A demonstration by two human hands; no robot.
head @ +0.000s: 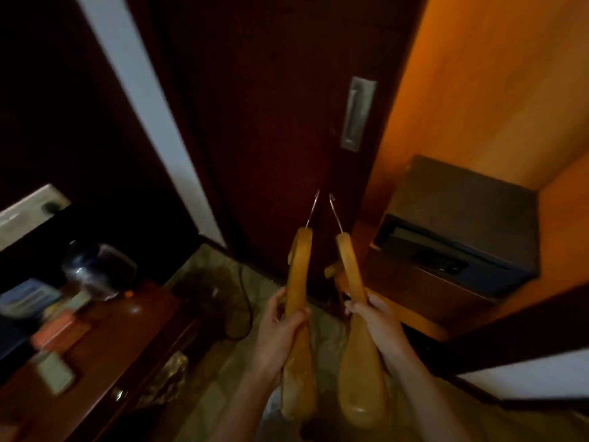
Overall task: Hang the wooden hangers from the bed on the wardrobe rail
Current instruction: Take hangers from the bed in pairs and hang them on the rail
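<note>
I hold two wooden hangers, one in each hand, side by side in front of me. My left hand (280,327) grips the left hanger (298,269) around its middle. My right hand (374,317) grips the right hanger (349,266) the same way. Both metal hooks point up and away, their tips almost meeting in front of the dark sliding wardrobe door (271,122). The open wardrobe compartment (494,90) with orange-lit wood walls lies to the right. No rail and no bed are in view.
A dark safe box (462,237) sits on the wardrobe shelf at right. The door has a recessed metal handle (357,113). At left stands a wooden desk (127,330) with a glass jar (95,269) and small items. A cable lies on the tiled floor (216,275).
</note>
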